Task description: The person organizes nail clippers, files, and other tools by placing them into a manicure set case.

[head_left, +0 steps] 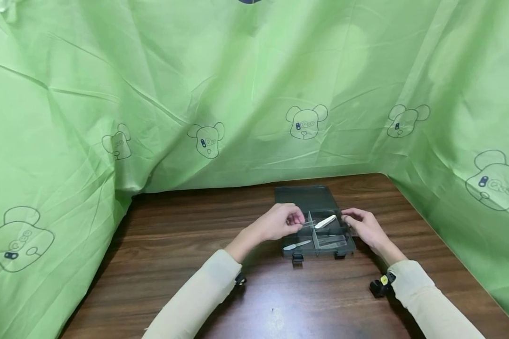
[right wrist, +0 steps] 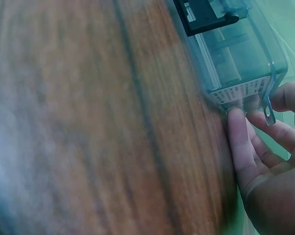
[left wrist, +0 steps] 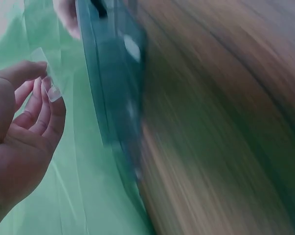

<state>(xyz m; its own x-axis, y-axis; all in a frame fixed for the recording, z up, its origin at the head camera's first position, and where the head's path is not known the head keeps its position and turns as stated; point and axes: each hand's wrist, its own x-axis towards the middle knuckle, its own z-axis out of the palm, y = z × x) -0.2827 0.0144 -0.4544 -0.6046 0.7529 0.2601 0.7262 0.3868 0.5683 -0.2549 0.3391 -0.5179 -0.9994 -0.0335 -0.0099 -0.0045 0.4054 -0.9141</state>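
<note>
A dark translucent plastic organizer box (head_left: 318,252) lies on the table, its lid (head_left: 301,195) folded back behind it. My left hand (head_left: 282,221) is over the box's left side and pinches a small clear plastic piece (left wrist: 53,93) between thumb and fingertips. My right hand (head_left: 366,228) holds the box's right end, thumb and fingers at the corner beside a small loop tab (right wrist: 269,115). Inside, a slim white item (head_left: 325,221) leans in the back right compartment. A thin white pointed item (head_left: 297,245) lies at front left, and clear plastic pieces (head_left: 332,241) at front right.
The brown wood-grain table (head_left: 174,263) extends left of the box and in front of it. Green cloth (head_left: 254,141) with bear drawings hangs behind and along both sides. Two black latches (head_left: 298,259) stick out at the box's front.
</note>
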